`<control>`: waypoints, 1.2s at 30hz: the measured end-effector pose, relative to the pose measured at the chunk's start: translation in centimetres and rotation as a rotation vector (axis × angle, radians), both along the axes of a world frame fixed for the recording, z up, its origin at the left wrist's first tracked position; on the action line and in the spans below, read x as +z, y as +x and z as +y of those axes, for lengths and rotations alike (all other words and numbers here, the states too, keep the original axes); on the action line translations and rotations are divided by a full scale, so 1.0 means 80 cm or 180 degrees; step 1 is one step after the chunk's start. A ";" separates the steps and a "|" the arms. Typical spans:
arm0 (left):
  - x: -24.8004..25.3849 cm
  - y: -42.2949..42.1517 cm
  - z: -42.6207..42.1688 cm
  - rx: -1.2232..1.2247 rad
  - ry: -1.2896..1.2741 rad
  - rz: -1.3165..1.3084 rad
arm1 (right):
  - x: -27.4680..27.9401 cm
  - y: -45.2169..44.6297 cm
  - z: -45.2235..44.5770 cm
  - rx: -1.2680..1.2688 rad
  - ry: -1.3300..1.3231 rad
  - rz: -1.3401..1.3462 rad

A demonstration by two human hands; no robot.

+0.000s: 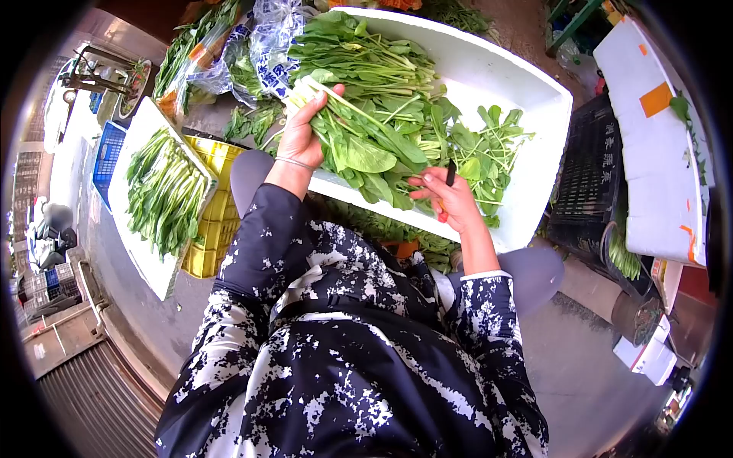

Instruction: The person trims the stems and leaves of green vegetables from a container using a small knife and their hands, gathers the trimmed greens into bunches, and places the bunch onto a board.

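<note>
patterned clothing (pixel 336 382) looms nearest; leafy greens (pixel 366 151) partly hide the left hand (pixel 299 139).

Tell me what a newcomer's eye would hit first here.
Likely the big white foam box at upper centre, leafy greens piled inside. Over it, the left hand holds a bunch of greens, the right hand a small black-and-red tool. At left, a foam board bearing more greens partly hides a yellow crate.
</note>
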State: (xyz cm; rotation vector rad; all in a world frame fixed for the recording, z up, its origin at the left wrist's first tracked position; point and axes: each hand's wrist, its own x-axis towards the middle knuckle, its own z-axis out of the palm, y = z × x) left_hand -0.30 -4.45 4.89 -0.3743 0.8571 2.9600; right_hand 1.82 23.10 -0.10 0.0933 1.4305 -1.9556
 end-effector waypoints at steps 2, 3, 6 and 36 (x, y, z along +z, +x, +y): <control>-0.005 0.005 -0.012 0.0041 0.0186 -0.0080 | 0.006 -0.009 0.019 -0.0144 0.0543 0.0234; -0.011 0.008 -0.020 0.0177 0.0236 -0.0145 | 0.017 -0.014 0.031 -0.0264 0.0852 0.0326; -0.026 0.022 -0.045 0.0444 0.0274 -0.0375 | -0.006 -0.042 0.079 -0.0692 0.2259 0.0758; -0.005 0.075 -0.072 -0.0159 -0.0127 -0.0247 | -0.062 -0.145 -0.073 -0.1308 -0.0434 -0.0859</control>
